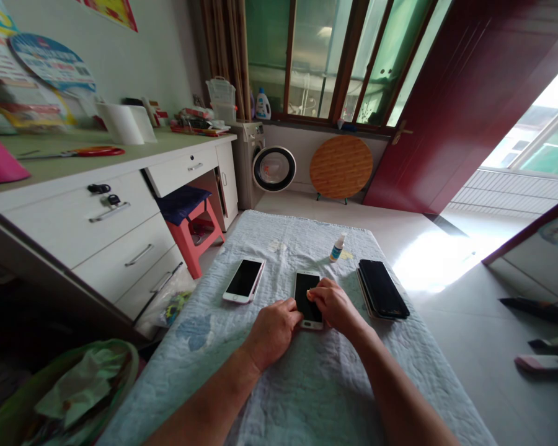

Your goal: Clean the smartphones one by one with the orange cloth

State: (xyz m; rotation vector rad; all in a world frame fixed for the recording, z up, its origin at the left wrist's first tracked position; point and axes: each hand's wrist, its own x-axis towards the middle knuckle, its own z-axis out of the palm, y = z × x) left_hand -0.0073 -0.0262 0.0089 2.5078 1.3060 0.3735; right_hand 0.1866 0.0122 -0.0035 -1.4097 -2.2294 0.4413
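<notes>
A white smartphone [302,286] with a dark screen lies face up on the cloth-covered table [279,232]. My left hand [272,328] is closed, its fingertips gripping the phone's lower left edge. Over the screen, my right hand [335,305] pinches a small orange-yellow piece [310,295] against the glass; its exact kind is too small to tell. To the left lies a second white phone [244,279], stacked on another. A black phone [384,288] rests on a stack at the right. Beyond my right hand stands a small spray bottle [338,248] with a blue label.
A desk with white drawers [121,248] runs along the left, holding a paper roll [121,124] and red-handled scissors [100,151]. A red stool [195,232] stands beneath it. A green waste bin [132,365] is at lower left. Behind are a washing machine [248,164] and a round wooden board [341,166].
</notes>
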